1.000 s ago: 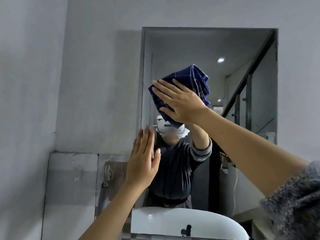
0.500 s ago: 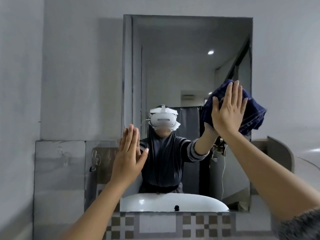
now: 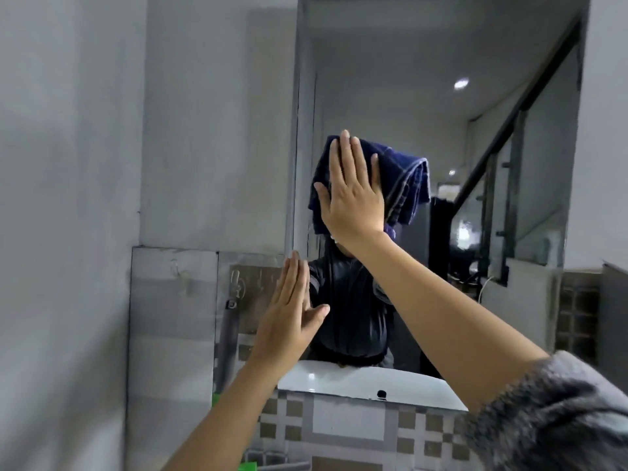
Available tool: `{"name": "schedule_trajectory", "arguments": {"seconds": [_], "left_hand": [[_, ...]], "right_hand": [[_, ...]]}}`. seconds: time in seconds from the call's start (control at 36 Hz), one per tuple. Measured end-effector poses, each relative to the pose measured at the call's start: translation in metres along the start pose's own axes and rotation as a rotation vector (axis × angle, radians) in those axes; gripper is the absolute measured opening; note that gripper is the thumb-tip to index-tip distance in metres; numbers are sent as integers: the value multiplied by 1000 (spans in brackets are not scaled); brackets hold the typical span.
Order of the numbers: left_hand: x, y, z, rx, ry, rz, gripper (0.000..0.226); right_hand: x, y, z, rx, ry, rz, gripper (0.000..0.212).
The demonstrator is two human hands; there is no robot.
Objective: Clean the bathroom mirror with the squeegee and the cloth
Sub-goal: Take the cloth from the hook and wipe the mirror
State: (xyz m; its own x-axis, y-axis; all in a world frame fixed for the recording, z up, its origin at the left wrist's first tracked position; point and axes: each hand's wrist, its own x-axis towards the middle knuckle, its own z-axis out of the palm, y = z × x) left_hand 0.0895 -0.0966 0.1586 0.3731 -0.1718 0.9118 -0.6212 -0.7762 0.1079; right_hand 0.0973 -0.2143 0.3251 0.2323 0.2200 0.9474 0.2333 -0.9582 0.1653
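The bathroom mirror (image 3: 482, 158) hangs on the grey wall ahead. A dark blue cloth (image 3: 409, 180) lies bunched against the left-middle of the glass. My right hand (image 3: 350, 198) presses it flat there, fingers spread and pointing up. Lower down, my left hand (image 3: 289, 321) rests flat near the mirror's lower left edge, fingers straight, holding nothing. The glass reflects a person in dark clothes, partly hidden behind the cloth and my arm. I cannot pick out a squeegee with certainty.
A long grey object (image 3: 229, 338) hangs from a hook (image 3: 237, 283) on the tiled panel left of the mirror, with something green (image 3: 216, 399) at its foot. Checked tiles (image 3: 353, 426) run below the mirror. A white basin rim (image 3: 343, 380) shows in the reflection.
My right hand has swept the cloth from the mirror's right side back to its left-middle. The left hand stays flat by the lower left edge. My view has shifted closer and to the left.
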Motion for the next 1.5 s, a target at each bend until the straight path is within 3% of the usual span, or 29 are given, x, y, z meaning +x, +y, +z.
{"name": "schedule_trajectory", "arguments": {"seconds": [0.25,0.36,0.53,0.67,0.78,0.92,1.03,1.22,1.39,1.5], "left_hand": [[-4,4,4,11,24,-39,79],[-4,8,2,-26,27,-42,79],[-5,11,1,-50,14,-63,80],[-9,13,3,-29,6,-86,80],[-16,18,4,-40,-5,-119,86],[-26,18,7,-40,-36,-145,90],[-38,15,7,-49,-47,-156,95],[-60,11,14,-84,-85,-137,104],[-62,6,18,-65,-55,-152,105],[-63,3,19,-41,-38,-138,106]], "right_hand": [[-12,38,-8,-250,-150,-622,60],[-29,79,-21,-319,-229,-718,61],[-59,142,-44,-270,-151,-405,61],[-93,171,-41,-117,-3,95,62],[-118,153,-27,-16,119,443,62],[-143,103,-8,118,166,664,63],[-141,61,5,166,164,696,63],[-100,-4,17,171,114,460,61],[-80,-41,31,-2,-89,-152,59],[-88,-21,32,-163,-150,-470,57]]}}
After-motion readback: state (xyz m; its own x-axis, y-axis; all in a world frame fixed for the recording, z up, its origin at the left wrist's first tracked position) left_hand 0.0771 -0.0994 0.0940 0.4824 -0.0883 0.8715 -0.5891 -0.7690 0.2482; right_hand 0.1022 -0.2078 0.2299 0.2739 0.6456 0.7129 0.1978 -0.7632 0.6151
